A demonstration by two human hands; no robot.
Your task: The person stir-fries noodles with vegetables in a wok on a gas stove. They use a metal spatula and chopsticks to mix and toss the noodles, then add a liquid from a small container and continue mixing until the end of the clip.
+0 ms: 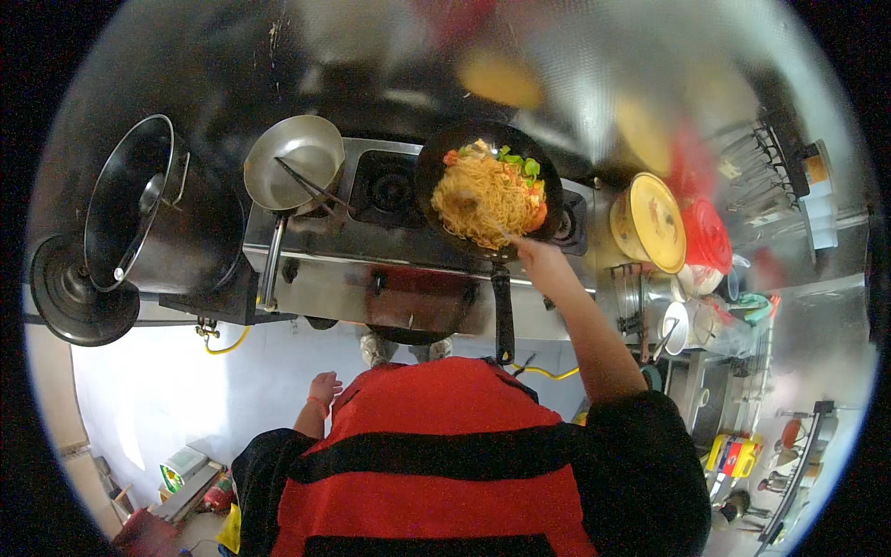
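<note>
My right hand [541, 263] reaches over the near rim of a dark wok [421, 202], closed around a thin utensil that is blurred and runs into the noodles [480, 202]. Green leaves [521, 163] and red-orange pieces, perhaps tomato, lie at the far and right side of the noodles. The wok sits on a stainless steel gas stove [320, 244], its black handle [502, 313] pointing at my body. My left hand [324, 387] hangs low beside my red and black apron, holding nothing, its fingers partly apart.
Left on the stove is a metal saucepan [268, 170] with dark chopsticks [306, 182] across it. Farther left stand a deep pot [174, 237] with a ladle and a black lid [83, 299]. A yellow-lidded container [654, 223] and red lid [708, 235] are at the right.
</note>
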